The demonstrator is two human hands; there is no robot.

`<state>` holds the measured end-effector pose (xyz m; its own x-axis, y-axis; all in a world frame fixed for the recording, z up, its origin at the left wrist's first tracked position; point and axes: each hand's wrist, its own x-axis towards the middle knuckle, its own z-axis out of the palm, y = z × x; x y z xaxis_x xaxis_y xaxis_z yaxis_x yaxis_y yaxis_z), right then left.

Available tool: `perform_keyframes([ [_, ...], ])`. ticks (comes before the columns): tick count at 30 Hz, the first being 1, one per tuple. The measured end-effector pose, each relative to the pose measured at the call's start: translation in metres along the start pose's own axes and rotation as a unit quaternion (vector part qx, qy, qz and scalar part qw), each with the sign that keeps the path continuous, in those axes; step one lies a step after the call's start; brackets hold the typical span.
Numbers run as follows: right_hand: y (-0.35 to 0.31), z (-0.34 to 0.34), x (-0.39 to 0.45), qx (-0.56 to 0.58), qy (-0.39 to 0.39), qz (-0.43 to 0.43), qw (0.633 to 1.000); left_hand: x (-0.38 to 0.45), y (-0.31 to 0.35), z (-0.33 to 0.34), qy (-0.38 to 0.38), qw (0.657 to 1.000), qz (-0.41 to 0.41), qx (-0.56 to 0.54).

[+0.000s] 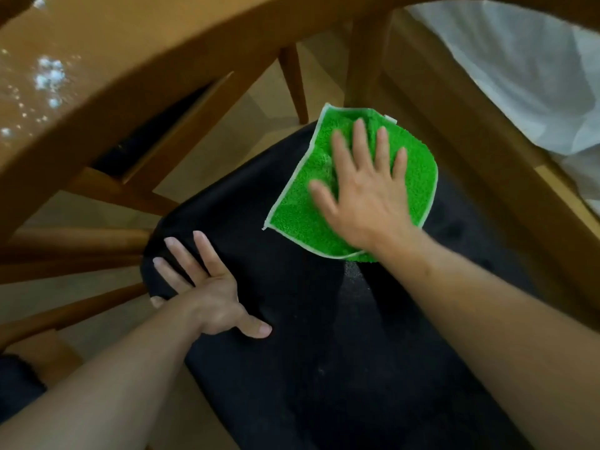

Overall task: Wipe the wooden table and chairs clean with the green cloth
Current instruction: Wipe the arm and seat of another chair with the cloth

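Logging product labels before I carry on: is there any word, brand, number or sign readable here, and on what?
None readable.
The green cloth under the right hand has a small white tag at its far corner: too small to tell if it is printed.
The black chair seat and the wooden table show no text.

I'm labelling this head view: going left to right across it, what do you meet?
Wet wooden table → left hand on the black seat → right hand flat on the green cloth → white plastic bag.
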<state>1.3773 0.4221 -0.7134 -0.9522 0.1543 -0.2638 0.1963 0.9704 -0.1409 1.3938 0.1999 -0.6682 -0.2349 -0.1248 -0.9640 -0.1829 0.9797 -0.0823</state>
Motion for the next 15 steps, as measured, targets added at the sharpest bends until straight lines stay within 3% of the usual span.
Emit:
perform_keyframes([
  [3,-0.013,0.005,-0.023,-0.015,-0.025,-0.043,0.999,0.002,0.000,0.001,0.005,1.000,-0.012,0.012],
  [7,-0.023,0.008,-0.077,0.051,-0.018,-0.086,0.995,0.008,-0.002,0.002,0.010,0.999,-0.027,0.016],
  [13,-0.011,0.012,-0.130,0.064,0.111,-0.098,0.987,0.007,-0.003,0.001,-0.005,0.999,-0.025,0.024],
  [15,-0.012,0.006,-0.125,0.057,0.109,-0.091,0.988,0.006,-0.002,0.001,-0.006,0.999,-0.024,0.024],
])
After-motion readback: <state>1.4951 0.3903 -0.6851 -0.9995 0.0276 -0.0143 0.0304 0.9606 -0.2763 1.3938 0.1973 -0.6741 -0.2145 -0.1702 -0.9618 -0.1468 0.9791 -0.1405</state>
